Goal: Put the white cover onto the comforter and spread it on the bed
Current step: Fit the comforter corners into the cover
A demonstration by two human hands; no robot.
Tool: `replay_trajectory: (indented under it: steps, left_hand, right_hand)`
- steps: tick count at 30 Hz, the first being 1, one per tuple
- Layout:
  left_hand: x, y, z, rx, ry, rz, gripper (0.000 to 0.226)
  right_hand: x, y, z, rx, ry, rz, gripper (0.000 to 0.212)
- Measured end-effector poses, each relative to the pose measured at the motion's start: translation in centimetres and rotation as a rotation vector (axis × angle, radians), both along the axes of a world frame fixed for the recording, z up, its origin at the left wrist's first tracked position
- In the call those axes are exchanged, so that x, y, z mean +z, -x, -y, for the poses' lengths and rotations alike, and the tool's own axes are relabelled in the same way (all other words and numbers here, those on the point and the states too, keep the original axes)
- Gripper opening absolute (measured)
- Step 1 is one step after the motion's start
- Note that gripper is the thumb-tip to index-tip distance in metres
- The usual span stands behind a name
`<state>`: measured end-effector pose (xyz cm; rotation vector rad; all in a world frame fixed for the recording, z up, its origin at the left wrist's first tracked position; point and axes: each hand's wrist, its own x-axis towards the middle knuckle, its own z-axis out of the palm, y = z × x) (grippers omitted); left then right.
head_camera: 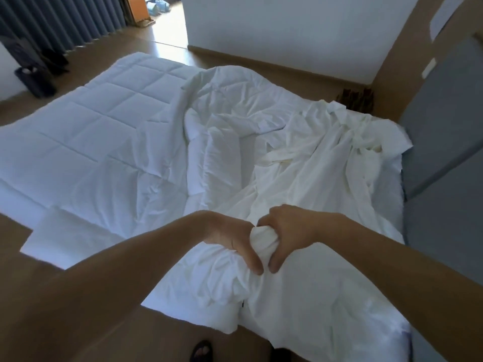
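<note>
A white quilted comforter (86,142) lies spread on the left part of the bed. The wrinkled white cover (308,158) is bunched over its right half and reaches the near edge. My left hand (232,241) and my right hand (285,233) meet at the near middle and both grip one bunched wad of white fabric (262,239), thumbs pointing down. Whether that wad is cover alone or cover around a comforter corner cannot be told.
A grey headboard (444,137) stands along the right side of the bed. Brown floor (167,333) runs along the near edge, with my sandalled foot (202,351) on it. Grey curtains (65,19) and a black bin (35,79) are at the far left.
</note>
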<state>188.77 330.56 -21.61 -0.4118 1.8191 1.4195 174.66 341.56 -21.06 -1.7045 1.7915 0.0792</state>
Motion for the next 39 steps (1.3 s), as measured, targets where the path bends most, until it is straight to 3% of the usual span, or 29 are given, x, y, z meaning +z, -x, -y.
replay_trajectory:
  steps: [5, 7, 10, 14, 16, 18, 21, 23, 24, 26, 27, 29, 33, 39]
  left_hand:
    - [0.0, 0.9, 0.7, 0.202, -0.018, 0.030, 0.051]
    - [-0.2, 1.0, 0.8, 0.251, -0.003, 0.048, 0.053]
    - [-0.5, 1.2, 0.6, 0.326, -0.008, 0.063, 0.046]
    - [-0.7, 0.3, 0.6, 0.374, 0.060, 0.074, 0.055]
    - [-0.1, -0.1, 1.0, 0.373, 0.086, 0.080, 0.041]
    - [0.8, -0.1, 1.5, 0.355, 0.119, 0.086, 0.033]
    - [1.6, 0.3, 2.2, 0.324, 0.289, 0.106, 0.043]
    - [1.9, 0.8, 2.3, 0.292, 0.407, 0.102, 0.048]
    - [2.1, 1.1, 2.3, 0.305, 0.439, 0.092, 0.047]
    - [2.7, 1.8, 2.4, 0.367, 0.453, 0.064, 0.035]
    - [3.1, 2.1, 2.5, 0.388, 0.452, 0.047, 0.026]
    - [3.7, 2.6, 3.0, 0.378, 0.467, 0.028, 0.025]
    - [3.1, 1.9, 3.0, 0.318, 0.409, 0.076, 0.033]
    - [2.3, 1.6, 2.6, 0.258, 0.454, 0.162, 0.044]
  right_hand:
    - [0.6, 3.9, 2.0, -0.061, -0.232, 0.292, 0.023]
    - [0.6, 5.4, 2.7, -0.140, -0.262, 0.392, 0.034]
    - [-0.2, 7.2, 3.5, -0.091, -0.250, 0.389, 0.043]
    - [-0.8, 10.4, 5.0, -0.069, -0.146, 0.314, 0.051]
    - [-0.6, 12.2, 5.7, -0.097, -0.090, 0.299, 0.053]
    - [-0.7, 13.4, 6.1, -0.129, -0.077, 0.290, 0.051]
    - [-1.2, 13.2, 6.3, -0.042, -0.079, 0.173, 0.048]
    - [-1.3, 12.3, 6.5, 0.065, -0.081, 0.149, 0.029]
    - [-0.8, 11.5, 6.6, 0.099, -0.082, 0.187, 0.044]
    - [0.3, 9.4, 6.9, 0.143, -0.081, 0.373, 0.096]
    - [0.7, 8.3, 7.1, 0.165, -0.095, 0.463, 0.105]
    - [0.7, 6.5, 7.2, 0.231, -0.148, 0.532, 0.093]
    - [-0.4, 6.1, 7.0, 0.229, -0.216, 0.324, 0.061]
    - [0.9, 9.3, 8.9, 0.294, -0.298, 0.297, 0.012]
